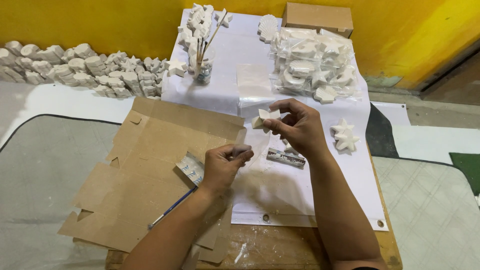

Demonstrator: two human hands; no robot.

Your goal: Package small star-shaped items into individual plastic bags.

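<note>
Pinching a small white plaster star between thumb and fingertips, the right hand holds it up over the white sheet, clear of the surface. Left hand: fingers pressed together on the edge of a thin clear plastic bag, mouth of the bag just below the star. Star is outside the bag, not yet in.

Progress, judging by the layout: a heap of bagged plaster pieces sits at the far right beside a cardboard box, so a fair share looks packed. Left to do: two loose stars near the right hand, a small pile at the far edge, and a long row of unbagged pieces along the yellow wall. Looks like more unpacked than packed.

Pose: both forearms come in from the bottom edge, wrists raised, hands close together but not touching. Right wrist bent inward, left palm turned down.

Nearby: flattened cardboard under the left arm, a blue-handled brush on it, a cup of brushes further back, spare flat bags on the sheet.
</note>
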